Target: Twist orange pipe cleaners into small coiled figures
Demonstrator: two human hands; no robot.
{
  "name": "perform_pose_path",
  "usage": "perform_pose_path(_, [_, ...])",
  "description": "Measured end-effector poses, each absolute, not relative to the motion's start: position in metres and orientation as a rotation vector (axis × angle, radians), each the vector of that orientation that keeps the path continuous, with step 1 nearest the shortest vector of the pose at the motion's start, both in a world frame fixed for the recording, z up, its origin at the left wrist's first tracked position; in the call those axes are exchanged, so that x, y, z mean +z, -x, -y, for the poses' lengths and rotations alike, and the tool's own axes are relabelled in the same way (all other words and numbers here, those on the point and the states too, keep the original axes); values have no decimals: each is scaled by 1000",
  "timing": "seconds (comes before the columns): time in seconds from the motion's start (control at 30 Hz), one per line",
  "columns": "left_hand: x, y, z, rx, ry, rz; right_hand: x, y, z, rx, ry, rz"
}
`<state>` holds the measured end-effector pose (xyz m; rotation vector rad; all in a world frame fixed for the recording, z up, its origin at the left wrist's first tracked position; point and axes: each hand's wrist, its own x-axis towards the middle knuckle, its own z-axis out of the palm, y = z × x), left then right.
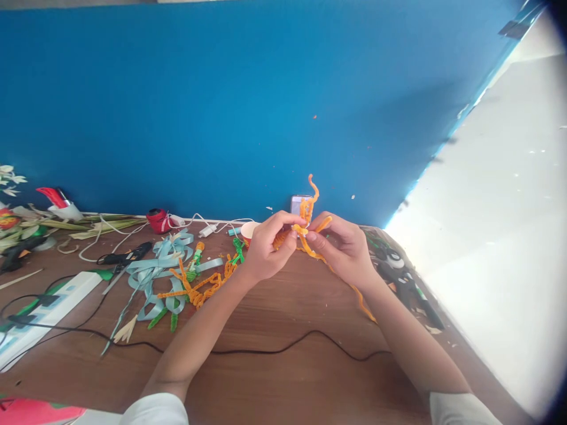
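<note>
My left hand (268, 245) and my right hand (343, 245) meet above the brown table (283, 383), both pinching an orange pipe cleaner (309, 206). One curled end of it sticks up above my fingers. A long tail of the same pipe cleaner runs down under my right wrist. To the left on the table lie orange pipe-cleaner shapes (195, 289) with green pieces, on pale blue ribbon (163, 265).
A black cable (274, 348) crosses the table in front of my arms. A white power strip (48, 307) lies at left, a red object (157, 219) and white cables by the blue wall, a small cup (248, 231), and black tools (403, 277) at right.
</note>
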<state>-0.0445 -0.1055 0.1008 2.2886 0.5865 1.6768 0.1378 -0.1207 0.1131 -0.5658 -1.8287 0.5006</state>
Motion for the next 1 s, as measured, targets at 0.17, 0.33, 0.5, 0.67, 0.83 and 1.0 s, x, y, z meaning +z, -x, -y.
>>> perform_pose_path(0.17, [104,41,108,1525,-2182,-563,112,-141,119,512,631,1678])
perform_pose_path(0.33, [105,38,110,1400,-2109,-570,110,-140,117,600,640,1588])
perform_pose_path(0.5, [106,39,112,1357,-2040,-581,111,-141,115,669,634,1652])
perform_pose_path(0.67, [107,43,109,1289,-1916,-570,116,-148,114,574,683,1759])
perform_pose_path(0.83, [104,48,102,1216,-1873,-537,118,-153,110,472,802,1858])
perform_pose_path(1.0, [98,45,98,1183,-1950,-585,117,-152,107,341,875,1977])
